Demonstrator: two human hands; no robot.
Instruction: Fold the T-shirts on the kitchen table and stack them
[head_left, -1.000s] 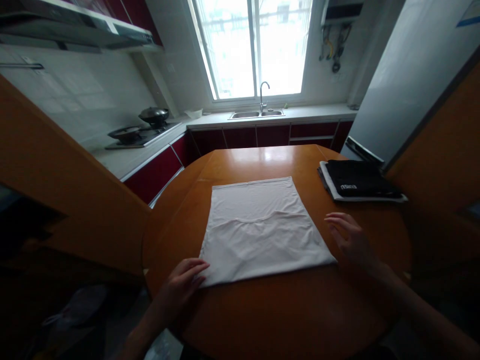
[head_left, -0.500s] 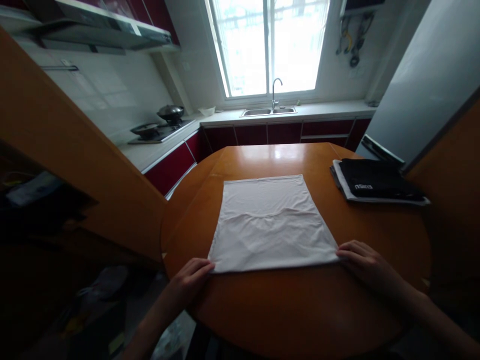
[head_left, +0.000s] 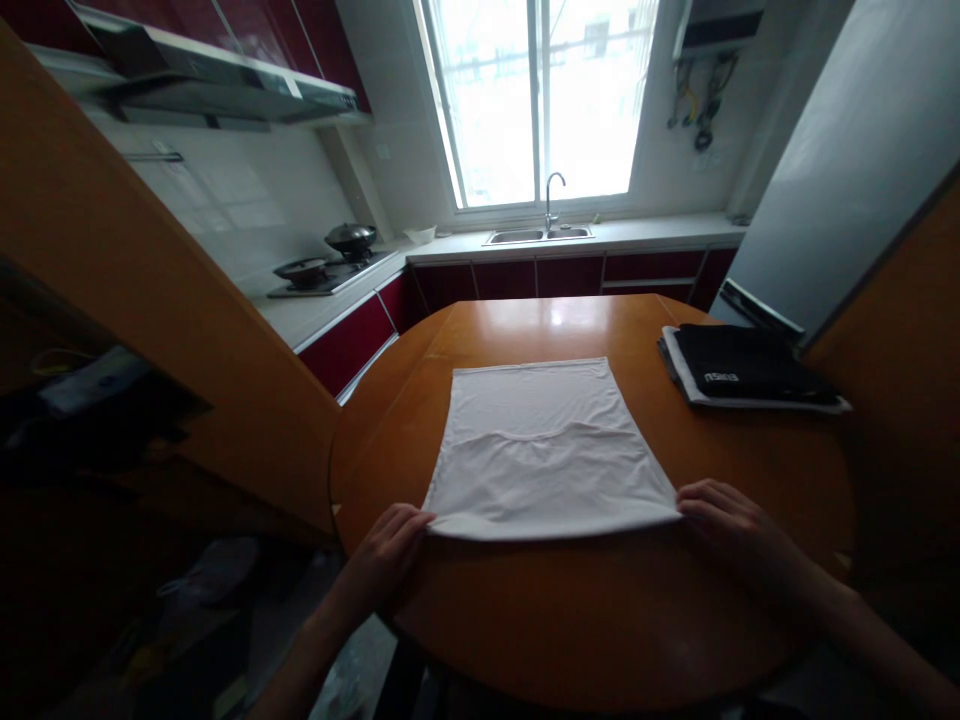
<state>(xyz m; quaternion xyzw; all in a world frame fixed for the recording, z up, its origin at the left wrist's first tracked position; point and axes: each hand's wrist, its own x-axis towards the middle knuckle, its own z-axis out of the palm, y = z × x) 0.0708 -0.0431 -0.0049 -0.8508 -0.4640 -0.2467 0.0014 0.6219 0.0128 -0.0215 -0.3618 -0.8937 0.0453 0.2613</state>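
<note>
A white cloth garment [head_left: 544, 450] lies on the wooden table [head_left: 570, 620], its upper part showing a curved fold line across the middle. At its near left corner, my left hand [head_left: 394, 540] pinches the fabric between thumb and fingers. My right hand [head_left: 716, 510] grips the near right corner the same way. Between the two hands the near edge is stretched and looks slightly raised from the tabletop.
A stack of folded dark and white clothes [head_left: 750, 365] lies at the table's right side. Beyond the table are a counter with a sink [head_left: 540, 235], a stove with pans [head_left: 330, 265], and a grey fridge [head_left: 817, 180] at right.
The near edge of the white garment has lifted a little and its corners are now pinched up. The view has tilted up slightly.
</note>
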